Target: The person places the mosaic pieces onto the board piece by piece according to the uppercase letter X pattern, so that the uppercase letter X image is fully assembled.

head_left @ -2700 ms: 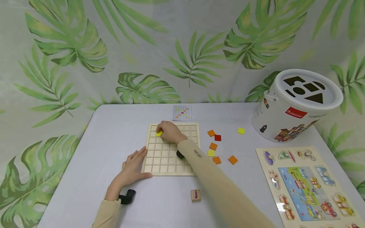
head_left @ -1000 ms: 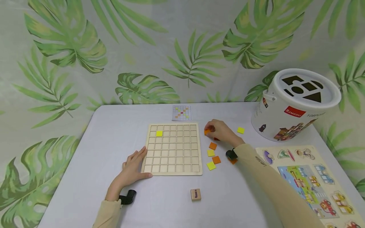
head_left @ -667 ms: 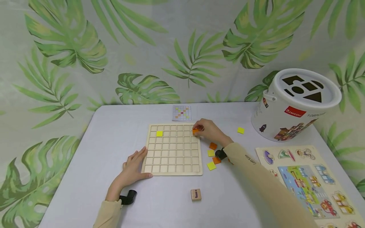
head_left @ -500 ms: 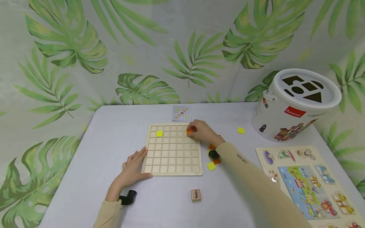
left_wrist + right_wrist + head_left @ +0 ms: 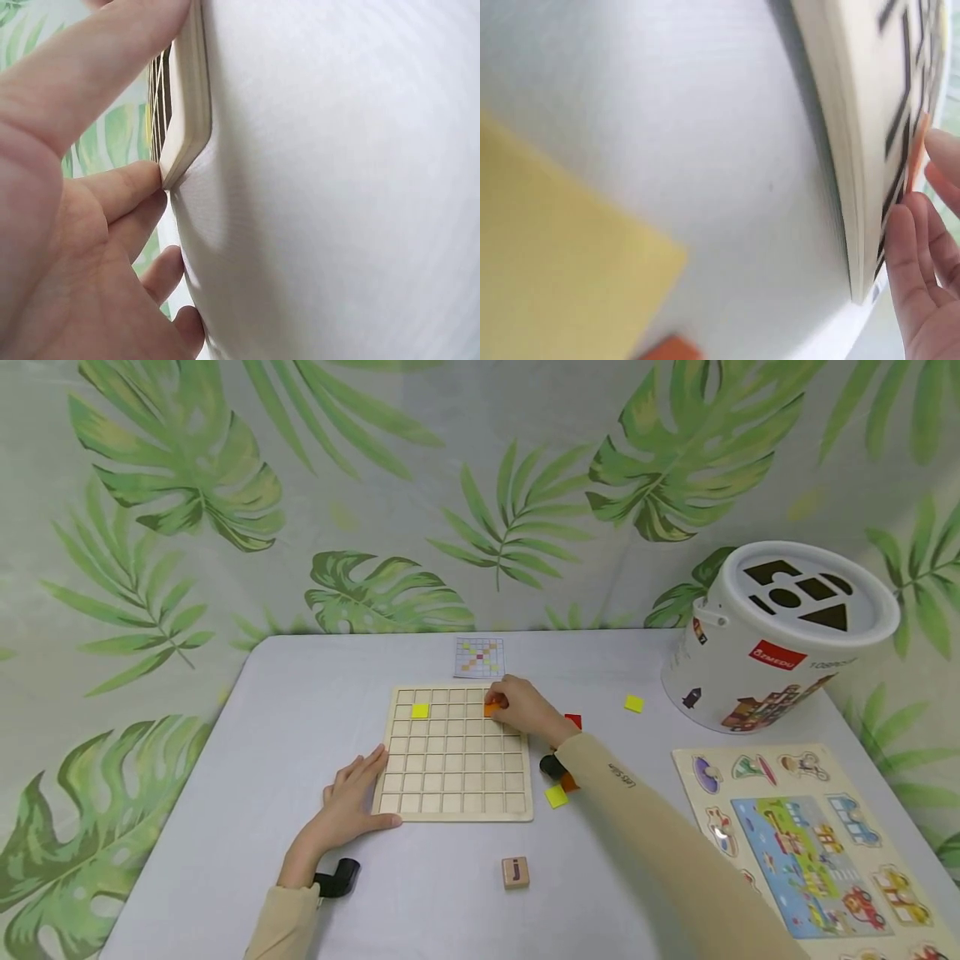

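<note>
While the left hand (image 5: 347, 802) lies flat against the grid board (image 5: 452, 785), the right hand (image 5: 525, 710) pinches an orange tile (image 5: 491, 708) over the board's second row. One yellow tile (image 5: 419, 711) is seated (nearly every cell bare) — loose tiles (image 5: 557, 796) wait on the desk (image 5: 300, 710)

I count one wooden grid board (image 5: 450, 760) and one small pattern card (image 5: 479, 657). Yellow tiles: three visible, one (image 5: 419, 711) on the board, two off it (image 5: 633, 703) (image 5: 556, 796). Orange tiles: two visible (image 5: 491, 708) (image 5: 570, 783). Red tiles: one (image 5: 573, 721). One letter block (image 5: 514, 872), one shape-sorter bucket (image 5: 772, 635), one vehicle puzzle (image 5: 813, 852).
</note>
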Motion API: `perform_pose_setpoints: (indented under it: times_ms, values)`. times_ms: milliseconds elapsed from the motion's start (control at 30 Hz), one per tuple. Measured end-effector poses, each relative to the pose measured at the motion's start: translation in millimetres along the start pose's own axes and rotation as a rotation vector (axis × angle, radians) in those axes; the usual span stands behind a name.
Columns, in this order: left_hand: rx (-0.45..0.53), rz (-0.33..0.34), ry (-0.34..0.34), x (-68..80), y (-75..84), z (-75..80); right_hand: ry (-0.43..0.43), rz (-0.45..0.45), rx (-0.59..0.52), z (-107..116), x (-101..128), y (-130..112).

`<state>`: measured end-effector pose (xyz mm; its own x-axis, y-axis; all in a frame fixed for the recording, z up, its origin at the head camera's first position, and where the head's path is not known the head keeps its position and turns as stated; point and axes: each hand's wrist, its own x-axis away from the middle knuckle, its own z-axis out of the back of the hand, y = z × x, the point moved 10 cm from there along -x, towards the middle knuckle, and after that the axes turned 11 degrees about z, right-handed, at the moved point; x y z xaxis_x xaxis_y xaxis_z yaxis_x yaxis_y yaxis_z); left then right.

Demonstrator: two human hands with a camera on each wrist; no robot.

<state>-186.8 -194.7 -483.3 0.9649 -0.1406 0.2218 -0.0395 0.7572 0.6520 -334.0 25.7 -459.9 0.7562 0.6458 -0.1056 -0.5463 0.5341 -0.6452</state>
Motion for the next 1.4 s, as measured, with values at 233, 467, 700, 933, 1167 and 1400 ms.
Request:
perform_pose_setpoints:
  times_ms: [233,467,700,933,1167,1400]
  values:
    - [-0.01,-0.008,0.002,-2.0,1.7,-1.5,0.076,-0.054,-0.142,33,27,13]
    - [-0.016,-0.004,0.003,-0.6,1.1,0.3,0.122,-0.065,-0.176,64,68,30]
    - [-0.03,0.004,0.006,-0.8,-2.2,-0.1,0.086,-0.036,-0.253,59,103,33]
    - [-0.021,-0.004,0.009,0.7,-1.7,0.3,-0.006,-0.038,-0.265,31,123,24]
    - [-0.015,-0.009,0.01,-1.5,-3.6,-2.1,-0.013,0.01,-0.167,20,126,12]
    - [-0.026,-0.002,0.005,-2.9,-5.0,-3.0,-0.02,0.005,-0.063,14,120,8]
